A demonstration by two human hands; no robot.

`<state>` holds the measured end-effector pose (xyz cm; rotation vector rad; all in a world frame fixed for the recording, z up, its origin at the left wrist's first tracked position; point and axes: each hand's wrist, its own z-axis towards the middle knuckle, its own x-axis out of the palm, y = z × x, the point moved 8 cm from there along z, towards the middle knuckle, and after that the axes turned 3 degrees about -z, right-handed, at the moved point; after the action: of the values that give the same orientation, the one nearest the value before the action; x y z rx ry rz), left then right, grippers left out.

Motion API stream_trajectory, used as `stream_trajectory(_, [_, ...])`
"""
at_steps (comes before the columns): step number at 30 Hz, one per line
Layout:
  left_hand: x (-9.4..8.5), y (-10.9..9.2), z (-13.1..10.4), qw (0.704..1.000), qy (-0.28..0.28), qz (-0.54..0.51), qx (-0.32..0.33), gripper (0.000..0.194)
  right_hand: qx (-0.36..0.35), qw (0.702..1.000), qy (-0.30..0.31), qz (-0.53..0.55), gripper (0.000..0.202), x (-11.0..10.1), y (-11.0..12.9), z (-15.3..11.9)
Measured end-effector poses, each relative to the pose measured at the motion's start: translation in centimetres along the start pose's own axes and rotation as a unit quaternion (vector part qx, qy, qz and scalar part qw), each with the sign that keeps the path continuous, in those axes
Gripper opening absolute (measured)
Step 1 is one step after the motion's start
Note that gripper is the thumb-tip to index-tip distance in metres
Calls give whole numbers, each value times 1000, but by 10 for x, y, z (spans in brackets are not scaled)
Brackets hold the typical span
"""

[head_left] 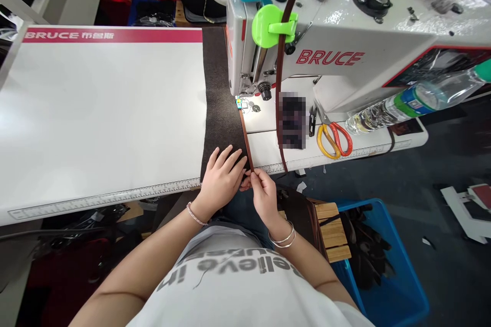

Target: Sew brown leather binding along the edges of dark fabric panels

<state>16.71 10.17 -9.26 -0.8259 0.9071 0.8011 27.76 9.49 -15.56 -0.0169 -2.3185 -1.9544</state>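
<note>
The dark cloth [219, 76] lies on the surface [115, 112] as a long panel, running from your hands toward twelve o'clock and passing just left of the needle area [238, 102]; the narrow brown strip [246, 138] follows its right edge. To do this well, line strip and cloth edge up before they reach the needle area, smooth any ripple outward, and guide with light, even tension rather than pulling. Your left hand [222, 179] rests spread and palm-down on the cloth's near end, fingers pointing to about one o'clock, its forearm coming in from between seven and eight. Your right hand [264, 196] pinches the strip between thumb and fingers at the surface's near edge, fingertips toward eleven, forearm in from between four and five; that low pinch seems good for steering. Both hands sit well apart from the needle area, a sensible margin. The sewing machine [337, 56] stands toward one o'clock from your right hand, with the scissors [333, 138] at two.
</note>
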Motion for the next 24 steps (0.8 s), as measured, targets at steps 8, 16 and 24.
stream_trajectory(8, [-1, -4, -1, 999, 1, -4, 35, 32, 5, 1000, 0, 2, 28, 1, -1, 1])
stream_trajectory(16, [2, 0, 1, 1000, 8, 11, 18, 34, 9, 1000, -2, 7, 28, 1, 0, 1])
stream_trajectory(24, [1, 0, 1, 1000, 10, 2, 22, 32, 3, 1000, 0, 1, 27, 1, 2, 2])
